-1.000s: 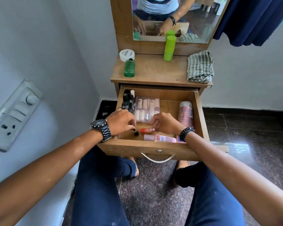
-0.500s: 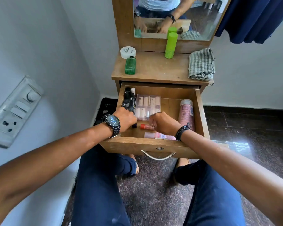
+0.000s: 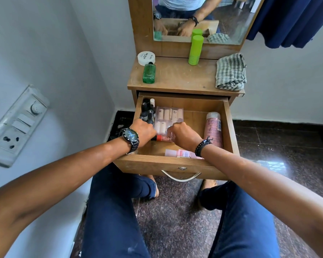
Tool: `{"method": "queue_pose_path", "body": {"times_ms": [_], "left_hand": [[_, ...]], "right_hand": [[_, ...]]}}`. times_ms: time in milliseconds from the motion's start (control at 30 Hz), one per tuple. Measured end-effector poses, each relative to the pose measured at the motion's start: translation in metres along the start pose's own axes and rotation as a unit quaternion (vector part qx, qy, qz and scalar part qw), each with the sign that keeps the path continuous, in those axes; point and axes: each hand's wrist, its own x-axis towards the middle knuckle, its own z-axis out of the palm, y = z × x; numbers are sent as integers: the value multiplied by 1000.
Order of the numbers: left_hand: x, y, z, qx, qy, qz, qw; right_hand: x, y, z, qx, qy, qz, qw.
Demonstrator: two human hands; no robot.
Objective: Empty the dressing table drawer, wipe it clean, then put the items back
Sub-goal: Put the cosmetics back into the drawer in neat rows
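Note:
The wooden drawer [image 3: 229, 127] is pulled out with both my hands inside. A small red tube with a black end [image 3: 163, 138] lies across the middle, against the front of a clear case of pale pieces [image 3: 169, 115]. My left hand [image 3: 144, 131], fingers curled down, holds the tube's black end, just in front of several black bottles [image 3: 146, 110]. My right hand [image 3: 183, 136] curls its fingers on the tube's other end; the fingertips are hidden. A pink bottle [image 3: 213, 129] lies along the right side. A pink tube [image 3: 179, 153] lies at the front.
On the tabletop [image 3: 183, 79] are a green glass bottle [image 3: 149, 73], a white round tin [image 3: 146, 57], a tall lime-green can [image 3: 195, 50] and a folded checked cloth [image 3: 230, 71]. A mirror [image 3: 203, 17] stands behind. A wall with a switch panel [image 3: 17, 125] is close on the left.
Both hands have moved deeper into the drawer, and the red tube has gone with them from near the front pink tube back to the clear case.

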Motion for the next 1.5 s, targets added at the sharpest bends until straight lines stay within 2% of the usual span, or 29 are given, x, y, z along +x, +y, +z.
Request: {"method": "queue_pose_path", "body": {"times_ms": [333,467,567,800,967,1100,1267,1400,1500], "left_hand": [[-8,-1,-5,-36,9,2,999],[-17,-4,-11,-92,32,9,995],[-24,-16,-19,-183,68,-11,981],[-21,-58,-38,-341,187,-93,917],[0,-91,-45,-405,251,-164,864],[27,-111,-45,-432,293,-202,829],[51,-117,-47,-468,269,-252,803],[60,-111,-52,-562,245,-294,733],[63,-108,-53,-621,238,-327,672]], "right_hand": [[0,2,-4,17,11,21,1000],[2,10,-18,116,49,55,991],[2,14,-38,185,66,62,978],[30,8,-77,276,129,31,952],[73,-6,-89,284,141,25,948],[107,-15,-89,281,182,55,941],[127,-25,-90,246,172,92,949],[130,-32,-87,258,151,104,949],[126,-39,-85,300,161,122,932]]}}
